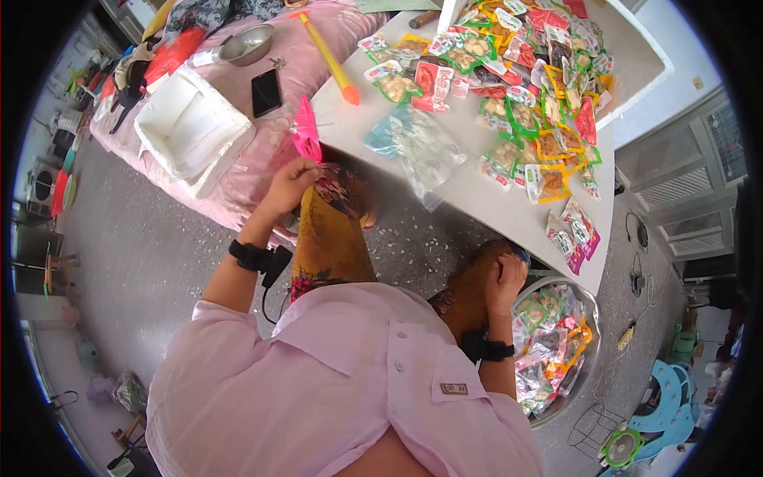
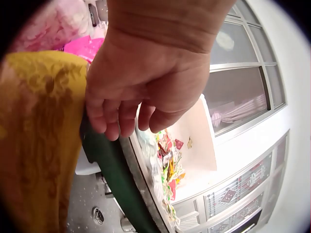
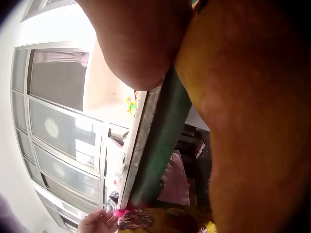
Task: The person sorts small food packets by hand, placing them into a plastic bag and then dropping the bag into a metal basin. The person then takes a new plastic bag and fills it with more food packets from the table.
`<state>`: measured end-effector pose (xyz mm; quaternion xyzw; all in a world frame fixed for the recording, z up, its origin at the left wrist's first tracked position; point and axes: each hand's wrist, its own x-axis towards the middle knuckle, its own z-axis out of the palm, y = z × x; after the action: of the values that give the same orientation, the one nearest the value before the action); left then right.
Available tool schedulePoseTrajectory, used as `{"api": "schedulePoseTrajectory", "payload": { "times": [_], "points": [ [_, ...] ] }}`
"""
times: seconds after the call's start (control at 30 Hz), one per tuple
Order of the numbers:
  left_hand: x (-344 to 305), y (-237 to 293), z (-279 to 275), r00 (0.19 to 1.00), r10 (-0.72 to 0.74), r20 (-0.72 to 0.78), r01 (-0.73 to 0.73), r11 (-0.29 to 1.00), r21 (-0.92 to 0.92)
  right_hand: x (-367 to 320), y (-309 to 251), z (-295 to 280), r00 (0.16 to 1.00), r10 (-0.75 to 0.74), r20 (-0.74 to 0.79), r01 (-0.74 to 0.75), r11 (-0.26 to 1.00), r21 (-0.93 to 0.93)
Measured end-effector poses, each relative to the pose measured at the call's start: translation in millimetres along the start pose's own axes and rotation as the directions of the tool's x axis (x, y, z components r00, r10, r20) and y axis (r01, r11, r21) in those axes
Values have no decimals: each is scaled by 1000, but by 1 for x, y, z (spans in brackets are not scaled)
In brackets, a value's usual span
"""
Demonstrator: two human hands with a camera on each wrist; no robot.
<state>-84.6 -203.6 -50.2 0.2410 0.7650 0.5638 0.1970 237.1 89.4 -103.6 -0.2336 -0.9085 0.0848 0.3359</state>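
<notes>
My left hand [image 1: 290, 187] rests by my left knee, in patterned yellow trousers [image 1: 330, 242]; its fingers hang loosely curled with nothing in them, as the left wrist view shows. My right hand [image 1: 505, 282] lies on my right knee beside the table corner, fingers relaxed and partly hidden in its own wrist view. Between and beyond the hands, a clear plastic bag [image 1: 417, 155] lies flat at the near edge of the white table [image 1: 445, 131]. Many small snack packets [image 1: 548, 143] are heaped there, with two purple-and-white packets [image 1: 574, 234] apart near the right corner.
A metal basin [image 1: 598, 334] of packets stands below the table's right corner. A white foam box [image 1: 640, 75] lies at the table's back. On the pink-covered bed [image 1: 238, 171] are another foam box [image 1: 191, 131], a phone [image 1: 266, 93] and a metal bowl [image 1: 246, 45].
</notes>
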Motion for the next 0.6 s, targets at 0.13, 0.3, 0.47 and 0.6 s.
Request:
{"api": "schedulePoseTrajectory", "payload": {
  "times": [0.13, 0.3, 0.47, 0.6],
  "points": [
    [18, -14, -84, 787, 548, -282, -158, 622, 767, 3, 0, -4, 999, 13, 38, -13, 1000, 0],
    [28, -31, -179, 652, 584, -483, 422, 250, 872, 4, -2, -5, 1000, 21, 21, -20, 1000, -9],
    [29, -90, -240, 807, -27, -590, 565, 326, 758, 0, 3, 2, 1000, 2, 20, -2, 1000, -15],
    [19, -60, -218, 812, -84, -577, 577, 261, 774, 4, -3, -1, 999, -10, 46, 12, 1000, -29]
  ]
}}
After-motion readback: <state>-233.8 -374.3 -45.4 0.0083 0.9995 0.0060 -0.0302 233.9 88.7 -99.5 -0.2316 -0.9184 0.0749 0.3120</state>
